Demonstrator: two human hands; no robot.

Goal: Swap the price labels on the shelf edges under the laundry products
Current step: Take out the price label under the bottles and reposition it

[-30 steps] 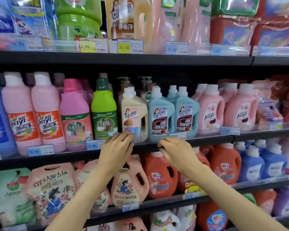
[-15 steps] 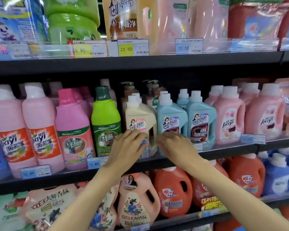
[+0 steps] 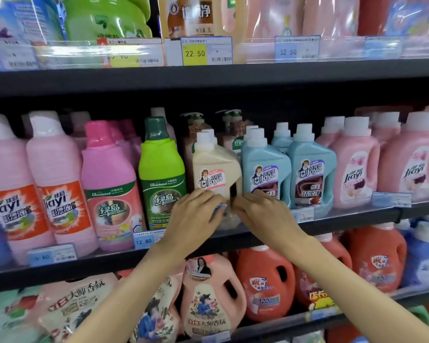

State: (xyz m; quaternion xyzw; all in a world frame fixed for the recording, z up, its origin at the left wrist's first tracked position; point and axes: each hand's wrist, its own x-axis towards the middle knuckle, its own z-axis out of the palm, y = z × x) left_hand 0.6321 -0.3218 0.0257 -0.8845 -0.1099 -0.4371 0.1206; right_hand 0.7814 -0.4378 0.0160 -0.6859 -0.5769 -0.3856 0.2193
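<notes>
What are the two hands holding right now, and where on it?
The left hand pinches a small blue price label by its left end, in front of the beige Joya bottle. Whether the right hand grips the label too cannot be told.

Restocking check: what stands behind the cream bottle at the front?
Behind the cream bottle a second white cap shows, and pump bottles further back. Their lower parts are hidden.

A shop: shelves of detergent bottles with price labels.
</notes>
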